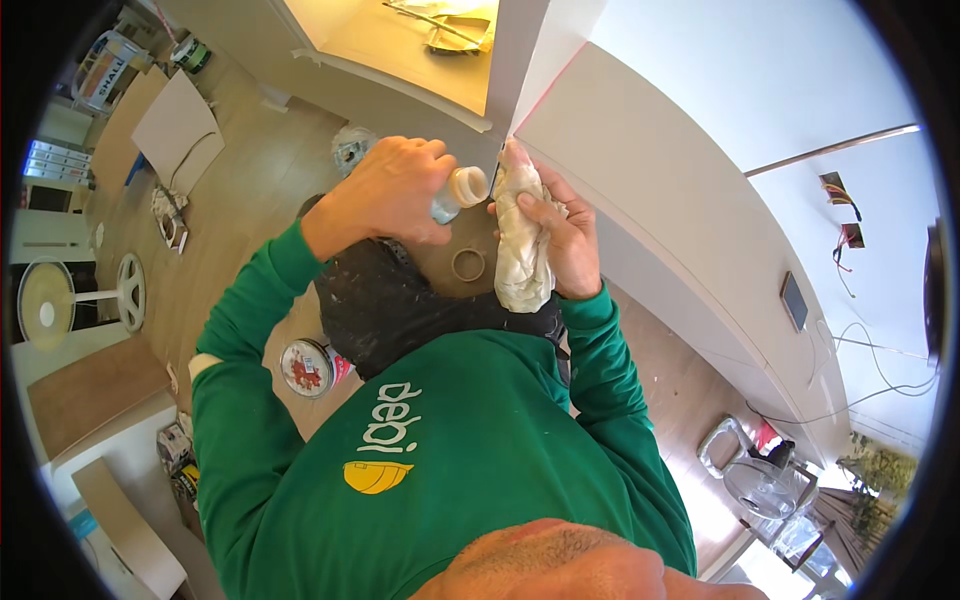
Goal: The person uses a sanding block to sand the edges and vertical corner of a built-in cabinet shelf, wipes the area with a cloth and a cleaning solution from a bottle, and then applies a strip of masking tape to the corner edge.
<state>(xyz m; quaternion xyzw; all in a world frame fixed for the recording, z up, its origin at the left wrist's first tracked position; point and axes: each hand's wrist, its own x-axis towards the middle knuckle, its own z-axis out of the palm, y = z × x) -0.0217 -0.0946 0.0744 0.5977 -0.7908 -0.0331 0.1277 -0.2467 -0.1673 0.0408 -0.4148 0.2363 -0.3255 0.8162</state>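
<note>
My left hand (390, 190) is closed around a small clear plastic bottle (447, 205). Its pale round mouth (468, 187) tips to the right, toward a crumpled off-white rag (522, 250). That rag is bunched lengthwise in my right hand (568, 232), the thumb pressing across its front. A fingertip shows at the rag's upper end. A small gap separates the bottle's mouth from the rag. Both hands are above my dark trousers, close to the corner where a lit niche (400, 60) meets a long white panel (640, 150).
On the floor lie a tape roll (468, 264), a lidded can (307, 367) and a crumpled plastic bag (352, 148). A white fan (48, 300), boards (178, 130) and buckets (105, 72) stand at the left. Loose wires (843, 195) stick out of the right wall; a glass-topped table (765, 487) is lower right.
</note>
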